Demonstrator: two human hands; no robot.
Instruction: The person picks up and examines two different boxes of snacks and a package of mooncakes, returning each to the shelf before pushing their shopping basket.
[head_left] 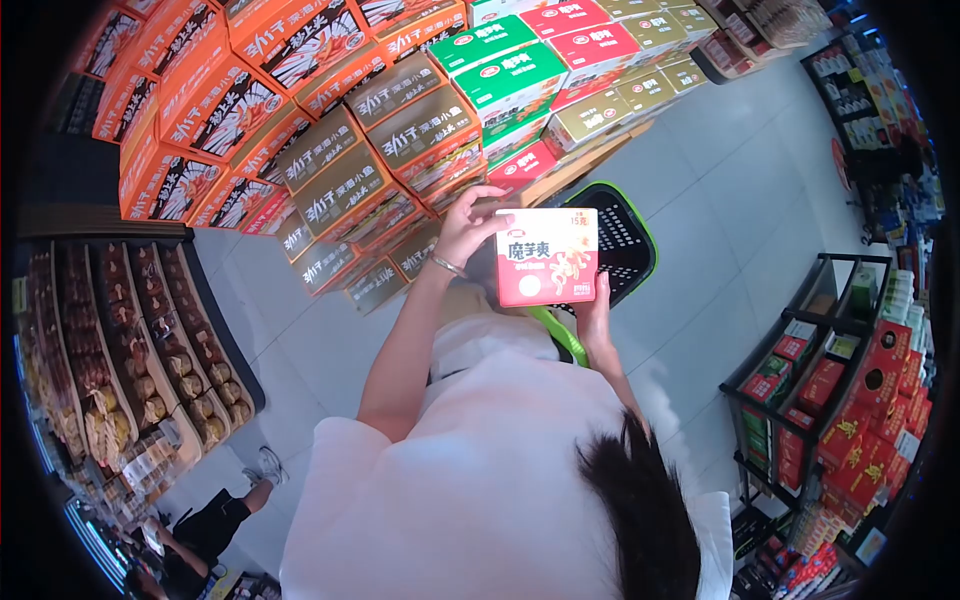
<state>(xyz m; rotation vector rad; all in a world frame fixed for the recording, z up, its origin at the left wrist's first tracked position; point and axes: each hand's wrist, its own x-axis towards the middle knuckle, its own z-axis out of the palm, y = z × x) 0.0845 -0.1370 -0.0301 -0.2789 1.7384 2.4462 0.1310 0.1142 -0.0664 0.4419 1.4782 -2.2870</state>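
Observation:
Between my two hands is a red and white snack box (546, 258) with Chinese lettering and a picture of the food on its front. My left hand (468, 232) grips its upper left edge, with the thumb over the front. At the lower right, my right hand (594, 315) supports the box, its fingers partly hidden behind it. Just beyond the box is a black shopping basket (640, 232) with a bright green rim. Its green handle (562, 335) runs near my right forearm; how it hangs is partly hidden.
Ahead stand stacked orange boxes (225, 105), brown boxes (330, 180), green boxes (505, 75) and gold boxes (595, 115). A shelf of packaged food (130, 370) lies left, a rack with red boxes (870, 400) right. Another person (210, 525) is at the lower left.

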